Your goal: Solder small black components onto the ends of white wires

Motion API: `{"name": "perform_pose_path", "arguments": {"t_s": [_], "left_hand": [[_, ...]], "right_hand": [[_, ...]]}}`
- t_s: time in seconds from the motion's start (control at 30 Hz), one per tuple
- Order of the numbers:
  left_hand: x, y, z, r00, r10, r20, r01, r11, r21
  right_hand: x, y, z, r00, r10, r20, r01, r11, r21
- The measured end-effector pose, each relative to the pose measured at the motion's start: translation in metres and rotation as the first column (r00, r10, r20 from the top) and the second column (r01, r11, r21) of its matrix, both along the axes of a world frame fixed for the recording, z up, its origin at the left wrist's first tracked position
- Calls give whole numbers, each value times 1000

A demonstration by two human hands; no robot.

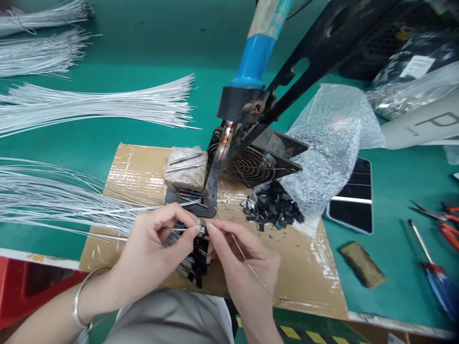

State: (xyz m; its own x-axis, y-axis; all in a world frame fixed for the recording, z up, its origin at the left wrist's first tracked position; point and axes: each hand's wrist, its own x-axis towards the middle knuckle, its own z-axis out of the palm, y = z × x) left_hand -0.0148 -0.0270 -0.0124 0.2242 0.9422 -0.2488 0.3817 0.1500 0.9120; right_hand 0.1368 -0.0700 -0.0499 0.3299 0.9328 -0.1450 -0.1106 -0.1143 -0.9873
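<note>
– What lies on your green tabletop point(394, 184)?
– A cardboard sheet point(304, 279) right before you, and white wire bundles point(107, 106) to your left.
– And to your right?
– You have a phone point(349, 216), brown block point(363, 264), screwdriver point(439, 283) and orange-handled pliers point(449, 237).

Takes in a broad green bench point(394, 191), reaching from nine o'clock across to three and filling most of the view. Darkens toward eleven o'clock into a deeper green band point(161, 38) (impossible to tell whether upright panel or more bench top). Ends on the near side in a pale, scuffed edge strip point(394, 325), visible at eight and four o'clock. Drops away at five o'clock to a green floor point(308, 322), marked with yellow-and-dark stripes point(289, 332). Includes a red plastic piece point(14, 296) below the edge at eight o'clock (too cropped to call stool or crate). Lit softly and fairly evenly throughout.
</note>
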Motion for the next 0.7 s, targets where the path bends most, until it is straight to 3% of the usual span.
{"name": "perform_pose_path", "arguments": {"t_s": [0.7], "left_hand": [[1,2,3,997,22,79,-18,999,-51]], "right_hand": [[-5,-4,2,999,-36,26,36,999,-6]]}}
